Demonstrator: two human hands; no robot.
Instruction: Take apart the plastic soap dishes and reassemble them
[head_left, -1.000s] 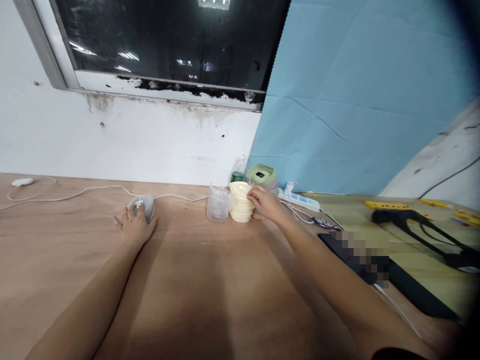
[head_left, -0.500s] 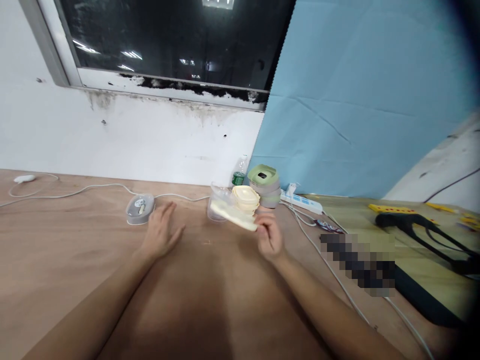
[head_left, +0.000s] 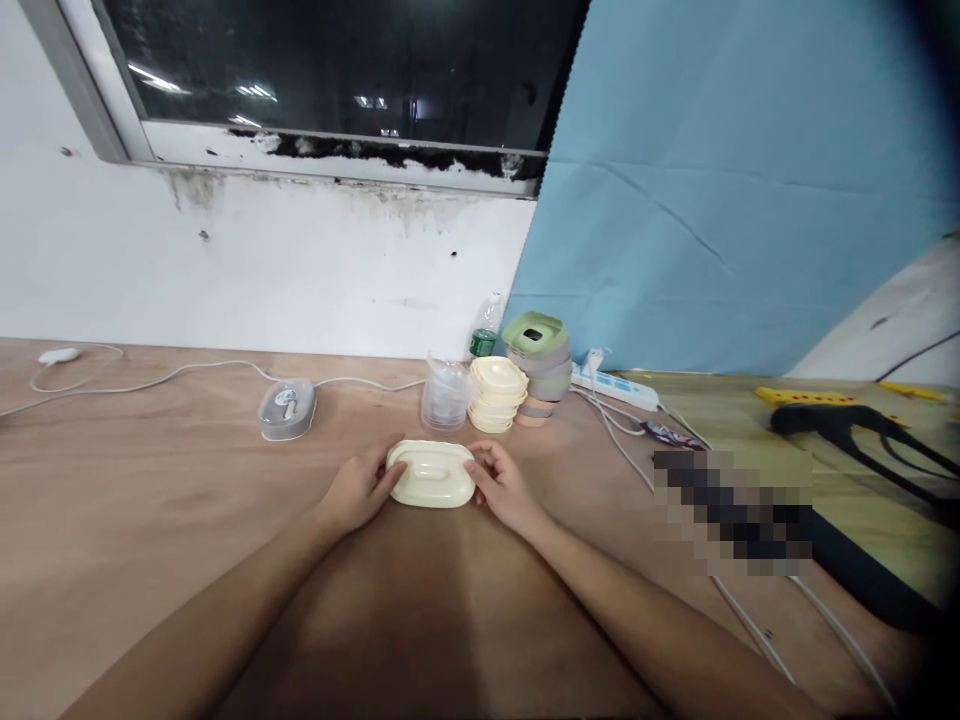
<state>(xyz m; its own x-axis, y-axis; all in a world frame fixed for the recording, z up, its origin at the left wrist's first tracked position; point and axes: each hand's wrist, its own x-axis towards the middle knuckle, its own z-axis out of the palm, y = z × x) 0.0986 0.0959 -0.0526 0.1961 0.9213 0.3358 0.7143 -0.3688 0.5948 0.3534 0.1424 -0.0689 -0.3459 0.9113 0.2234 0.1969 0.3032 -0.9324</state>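
Observation:
A pale cream plastic lid (head_left: 433,484), oblong with rounded corners and a raised middle, is held low over the wooden table between my two hands. My left hand (head_left: 365,484) grips its left end, thumb on top. At the opposite end my right hand (head_left: 501,484) pinches the edge in the same way. Just beyond the lid stand a stack of clear plastic containers (head_left: 444,398) and a stack of cream square lids (head_left: 498,396). A grey oval container with a clear cover (head_left: 287,410) sits farther left.
Behind the stacks are green and grey bowls (head_left: 537,350) and a clear bottle with a green label (head_left: 486,325). A white power strip (head_left: 616,390) with cables lies to the right, near black straps (head_left: 847,440). A white cable (head_left: 187,371) runs along the wall.
The cream lid has come toward me from beside the stacks and turned flat. My left hand has left the spot by the grey container and now grips the lid's left end.

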